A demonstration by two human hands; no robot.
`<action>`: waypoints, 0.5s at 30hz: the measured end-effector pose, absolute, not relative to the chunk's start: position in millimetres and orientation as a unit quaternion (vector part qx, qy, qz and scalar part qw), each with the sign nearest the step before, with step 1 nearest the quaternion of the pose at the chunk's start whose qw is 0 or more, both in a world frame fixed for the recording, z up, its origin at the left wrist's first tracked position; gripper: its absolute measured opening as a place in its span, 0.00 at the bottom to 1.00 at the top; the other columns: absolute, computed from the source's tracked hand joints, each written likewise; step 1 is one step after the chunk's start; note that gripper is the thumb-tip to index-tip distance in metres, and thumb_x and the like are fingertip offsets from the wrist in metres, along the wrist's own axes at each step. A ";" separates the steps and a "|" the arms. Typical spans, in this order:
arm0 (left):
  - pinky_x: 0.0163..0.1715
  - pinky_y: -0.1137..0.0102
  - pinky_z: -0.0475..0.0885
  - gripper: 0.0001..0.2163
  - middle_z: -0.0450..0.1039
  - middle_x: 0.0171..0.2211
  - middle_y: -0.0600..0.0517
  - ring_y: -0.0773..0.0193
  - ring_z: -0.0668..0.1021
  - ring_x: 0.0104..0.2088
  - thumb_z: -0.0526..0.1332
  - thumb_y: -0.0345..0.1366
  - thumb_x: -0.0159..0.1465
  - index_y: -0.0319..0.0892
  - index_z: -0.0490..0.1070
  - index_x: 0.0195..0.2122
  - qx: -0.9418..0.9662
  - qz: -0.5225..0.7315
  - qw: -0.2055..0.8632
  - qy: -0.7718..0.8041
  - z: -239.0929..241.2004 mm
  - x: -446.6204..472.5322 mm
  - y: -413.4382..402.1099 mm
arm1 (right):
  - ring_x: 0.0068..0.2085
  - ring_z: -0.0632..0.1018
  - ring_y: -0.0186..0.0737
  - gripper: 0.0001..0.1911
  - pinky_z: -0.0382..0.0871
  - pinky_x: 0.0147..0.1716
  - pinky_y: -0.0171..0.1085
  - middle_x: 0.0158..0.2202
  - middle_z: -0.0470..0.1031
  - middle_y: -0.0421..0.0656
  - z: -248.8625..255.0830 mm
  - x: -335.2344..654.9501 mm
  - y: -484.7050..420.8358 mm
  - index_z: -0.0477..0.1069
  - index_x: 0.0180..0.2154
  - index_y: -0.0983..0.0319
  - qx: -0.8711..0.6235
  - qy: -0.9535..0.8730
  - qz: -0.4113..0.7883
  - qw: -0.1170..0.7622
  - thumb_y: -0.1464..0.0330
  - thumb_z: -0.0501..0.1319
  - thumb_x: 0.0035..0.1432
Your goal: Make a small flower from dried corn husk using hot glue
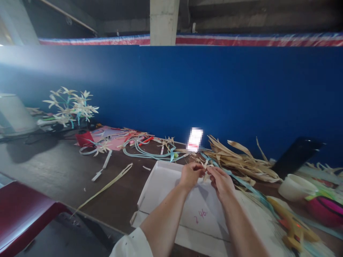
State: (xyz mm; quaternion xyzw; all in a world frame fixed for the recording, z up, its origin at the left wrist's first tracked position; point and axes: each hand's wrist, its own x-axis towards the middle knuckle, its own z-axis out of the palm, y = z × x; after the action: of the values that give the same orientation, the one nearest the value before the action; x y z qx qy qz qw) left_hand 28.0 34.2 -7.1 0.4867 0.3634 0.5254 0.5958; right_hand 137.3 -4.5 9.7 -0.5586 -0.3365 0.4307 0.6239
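My left hand (pixel 192 174) and my right hand (pixel 220 179) meet over an open white cardboard box (pixel 166 189). Between their fingertips is a small pale flower (pixel 205 165) that looks made of dried husk strips, with its petals pointing up and down. Both hands are closed in a pinch on it, and the fingers cover part of it. Pink handwriting marks the box below my wrists. To the right of my hands lies a bundle of dried corn husks (pixel 235 160).
A glue gun (pixel 293 225) lies at right, near a white bowl (pixel 297 187) and a pink pouch (pixel 325 210). Looped pale-blue cords (pixel 139 153) and a bright phone screen (pixel 195 139) are behind the box. Husk flowers (pixel 77 105) stand at left. A red stool (pixel 24 214) is lower left.
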 end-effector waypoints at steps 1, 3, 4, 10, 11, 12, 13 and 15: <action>0.22 0.76 0.65 0.04 0.70 0.18 0.55 0.72 0.70 0.19 0.66 0.30 0.48 0.36 0.72 0.25 0.488 0.526 0.595 0.363 -7.3 28.1 34.3 | 0.16 0.55 0.25 0.15 0.41 0.14 0.30 0.17 0.63 0.36 9.7 137.5 -4.6 0.70 0.23 0.63 -0.559 -0.339 0.428 0.624 0.59 0.69 0.36; 0.23 0.76 0.66 0.04 0.71 0.19 0.55 0.72 0.70 0.20 0.65 0.30 0.48 0.36 0.73 0.25 0.494 0.528 0.591 0.358 -8.4 28.3 34.8 | 0.16 0.55 0.26 0.15 0.41 0.15 0.30 0.17 0.62 0.35 9.6 137.7 -4.9 0.71 0.23 0.62 -0.559 -0.342 0.425 0.624 0.59 0.69 0.36; 0.23 0.76 0.66 0.04 0.71 0.19 0.55 0.72 0.70 0.20 0.65 0.30 0.48 0.36 0.73 0.26 0.496 0.530 0.589 0.355 -9.4 28.5 35.3 | 0.16 0.54 0.26 0.15 0.41 0.15 0.30 0.16 0.61 0.35 9.5 137.9 -5.0 0.71 0.23 0.62 -0.558 -0.344 0.425 0.624 0.59 0.69 0.36; 0.24 0.74 0.68 0.07 0.72 0.20 0.53 0.70 0.72 0.21 0.67 0.33 0.48 0.36 0.74 0.27 0.506 0.531 0.578 0.357 -16.2 29.6 38.8 | 0.16 0.54 0.26 0.16 0.41 0.15 0.30 0.14 0.56 0.33 5.8 140.4 -4.2 0.72 0.24 0.62 -0.561 -0.365 0.410 0.619 0.57 0.69 0.37; 0.25 0.74 0.68 0.07 0.72 0.20 0.53 0.69 0.72 0.22 0.67 0.34 0.48 0.36 0.74 0.27 0.508 0.531 0.576 0.357 -16.7 29.6 39.0 | 0.16 0.54 0.26 0.16 0.41 0.15 0.30 0.14 0.56 0.33 4.6 141.0 -3.7 0.72 0.24 0.62 -0.562 -0.371 0.404 0.620 0.57 0.69 0.38; 0.25 0.73 0.68 0.08 0.72 0.20 0.53 0.69 0.72 0.22 0.67 0.34 0.48 0.36 0.74 0.27 0.509 0.532 0.575 0.358 -16.9 29.5 39.1 | 0.15 0.54 0.27 0.16 0.41 0.15 0.31 0.14 0.56 0.33 3.3 141.8 -3.0 0.73 0.25 0.62 -0.562 -0.378 0.395 0.621 0.57 0.69 0.38; 0.25 0.73 0.68 0.08 0.72 0.20 0.53 0.69 0.72 0.21 0.67 0.35 0.48 0.36 0.74 0.27 0.509 0.532 0.574 0.358 -16.7 29.4 39.0 | 0.15 0.54 0.27 0.16 0.42 0.15 0.31 0.13 0.57 0.33 2.0 142.6 -2.3 0.73 0.26 0.62 -0.562 -0.386 0.387 0.621 0.57 0.69 0.38; 0.24 0.74 0.68 0.08 0.71 0.19 0.53 0.69 0.72 0.21 0.67 0.35 0.48 0.36 0.74 0.26 0.510 0.534 0.572 0.359 -15.9 29.0 38.5 | 0.16 0.56 0.28 0.15 0.44 0.15 0.32 0.14 0.58 0.33 -0.6 144.2 -0.9 0.74 0.26 0.62 -0.565 -0.402 0.366 0.621 0.57 0.68 0.40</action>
State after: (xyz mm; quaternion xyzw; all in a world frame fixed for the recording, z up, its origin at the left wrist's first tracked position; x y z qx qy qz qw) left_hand 29.0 38.5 -15.9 0.5097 0.3589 0.5335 0.5716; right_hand 144.2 -0.9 -0.6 -0.5651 -0.4016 0.3658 0.6210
